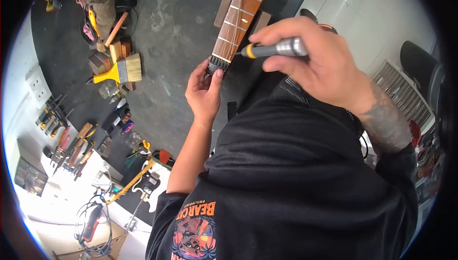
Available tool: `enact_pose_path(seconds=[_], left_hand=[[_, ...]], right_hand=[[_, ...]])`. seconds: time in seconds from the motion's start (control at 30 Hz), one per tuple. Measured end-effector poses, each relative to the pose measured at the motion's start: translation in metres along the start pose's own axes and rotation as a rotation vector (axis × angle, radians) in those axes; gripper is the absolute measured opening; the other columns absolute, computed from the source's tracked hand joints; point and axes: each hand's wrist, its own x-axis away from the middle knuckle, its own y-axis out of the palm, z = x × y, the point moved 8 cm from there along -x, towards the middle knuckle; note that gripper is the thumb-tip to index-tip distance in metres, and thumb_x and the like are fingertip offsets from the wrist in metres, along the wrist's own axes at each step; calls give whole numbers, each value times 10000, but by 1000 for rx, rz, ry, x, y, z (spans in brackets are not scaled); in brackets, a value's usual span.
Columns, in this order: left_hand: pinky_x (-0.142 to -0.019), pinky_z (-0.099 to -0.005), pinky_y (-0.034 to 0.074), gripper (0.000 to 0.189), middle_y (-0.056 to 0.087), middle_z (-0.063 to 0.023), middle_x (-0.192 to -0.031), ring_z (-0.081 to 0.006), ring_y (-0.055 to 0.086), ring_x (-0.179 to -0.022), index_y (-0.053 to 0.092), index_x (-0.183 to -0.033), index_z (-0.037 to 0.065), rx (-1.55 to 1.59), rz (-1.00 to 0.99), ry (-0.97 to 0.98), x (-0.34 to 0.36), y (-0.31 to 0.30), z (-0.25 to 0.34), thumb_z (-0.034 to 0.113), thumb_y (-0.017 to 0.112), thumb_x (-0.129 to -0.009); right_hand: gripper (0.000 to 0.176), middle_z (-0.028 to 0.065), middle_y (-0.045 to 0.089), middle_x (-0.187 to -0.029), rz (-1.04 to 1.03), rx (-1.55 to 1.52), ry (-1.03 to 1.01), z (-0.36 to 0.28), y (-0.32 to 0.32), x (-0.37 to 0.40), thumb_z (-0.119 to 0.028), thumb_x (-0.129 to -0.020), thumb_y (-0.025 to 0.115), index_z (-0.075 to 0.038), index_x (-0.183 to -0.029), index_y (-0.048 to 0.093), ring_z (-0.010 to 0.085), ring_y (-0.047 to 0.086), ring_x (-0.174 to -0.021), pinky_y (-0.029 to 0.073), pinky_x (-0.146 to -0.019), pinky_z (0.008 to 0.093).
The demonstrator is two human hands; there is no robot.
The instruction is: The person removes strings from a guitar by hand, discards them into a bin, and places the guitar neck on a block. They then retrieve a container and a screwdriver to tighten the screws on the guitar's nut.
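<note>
A guitar neck (237, 21) with metal frets and strings runs down from the top edge to a black piece (219, 64) at its lower end. My left hand (205, 90) is closed around that black piece, thumb on its near side. To the right, my right hand (319, 57) grips a small grey screwdriver (276, 50) with a yellow collar between thumb and fingers. Its tip points left and lies close to the neck's right edge, by the black piece; whether they touch is not clear.
A yellow-handled brush (125, 69) and a brown cloth (101, 10) lie on the dark worktop (167, 36) at left. Hand tools (76, 148) hang along the wall side. At lower left is a corded rotary tool (91, 223). A black chair (420, 64) stands at right.
</note>
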Motion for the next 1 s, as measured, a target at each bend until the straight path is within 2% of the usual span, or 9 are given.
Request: enact_pose_path(seconds=[0.1,0.13,0.27,0.4,0.47,0.57,0.77,0.9,1.0], left_hand=[[-979,-348,565,407,618,-172,-1327,-223,627,-1188,570,-1305,-61,85,21,41,4,1,-7,-11,717,-928],[-981,-346,564,416,608,-171,-1343,-224,623,-1195,569,-1312,-61,95,34,58,5,2,-7,-14,718,-927],[-985,-338,559,425,591,-155,-1365,-215,620,-1193,589,-1313,-56,254,97,65,10,6,-17,-15,730,-915],[-976,-330,565,404,616,-126,-1303,-184,645,-1118,646,-1267,-32,262,148,99,9,5,-23,25,774,-888],[-965,-331,571,406,624,-124,-1291,-181,649,-1107,654,-1261,-24,294,168,131,8,4,-26,37,784,-882],[-946,-326,583,400,647,-120,-1252,-174,665,-1077,674,-1239,-10,307,166,131,6,4,-30,59,803,-867],[-937,-321,592,395,662,-112,-1225,-165,684,-1035,688,-1213,-3,297,178,125,5,3,-30,81,820,-851],[-929,-316,593,388,668,-108,-1219,-162,688,-1034,693,-1206,2,267,182,168,5,1,-23,79,821,-848],[-924,-308,592,386,671,-107,-1218,-163,691,-1040,697,-1197,3,144,188,178,8,-3,-14,76,824,-839]], right_hand=[[304,114,736,-1043,-72,67,21,0,29,-16,-147,-910,757,-23,-1134,593,212,752,-896,586,-739,284],[302,89,733,-991,-38,103,-49,-3,36,-21,-172,-909,764,-30,-1120,603,191,745,-813,573,-679,282],[286,70,737,-990,-175,131,-39,-5,65,-40,-158,-918,759,-29,-1121,605,169,727,-790,568,-683,281],[305,80,735,-1041,-284,258,-80,-10,88,-55,-68,-889,775,-22,-1134,600,163,737,-884,582,-754,267],[348,108,673,-952,-373,338,-161,-13,98,-63,-171,-896,781,-12,-1137,587,231,708,-799,553,-690,303],[341,102,648,-899,-436,424,-157,-17,108,-70,-284,-930,761,-24,-1080,599,231,686,-687,523,-588,296],[351,105,662,-852,-541,581,-67,-25,120,-79,-306,-902,785,-31,-1041,616,240,679,-657,530,-575,309],[345,125,670,-874,-470,600,-519,-42,127,-66,-257,-852,802,-22,-1039,632,286,682,-723,554,-630,346],[349,155,666,-935,-550,481,-631,-55,137,-63,-183,-824,780,-2,-1080,626,320,677,-824,560,-707,366]])
